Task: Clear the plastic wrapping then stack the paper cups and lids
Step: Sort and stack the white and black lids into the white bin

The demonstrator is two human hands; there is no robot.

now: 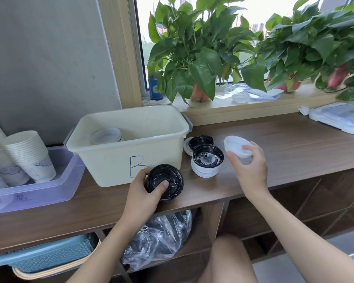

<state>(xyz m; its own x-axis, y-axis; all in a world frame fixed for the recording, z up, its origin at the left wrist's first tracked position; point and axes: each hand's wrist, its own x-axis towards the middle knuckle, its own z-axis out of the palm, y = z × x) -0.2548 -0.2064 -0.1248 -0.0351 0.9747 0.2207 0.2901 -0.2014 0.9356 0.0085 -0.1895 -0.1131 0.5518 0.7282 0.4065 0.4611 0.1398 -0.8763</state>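
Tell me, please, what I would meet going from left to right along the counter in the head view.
Paper cups → cream bin → black lids gripped by the left hand → black-topped lid stack → white lids held by the right hand → clear flat container.

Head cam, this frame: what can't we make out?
All head view.
- Count of black lids in the left hand: thumb and fingers cover the stack.
- Count of white lids in the right hand: fingers cover them.
- In the cream bin, the lid stack: wall hides its lower part.
- Stacks of paper cups: cut off by the left edge.
- Lettering on the black lids: too small.
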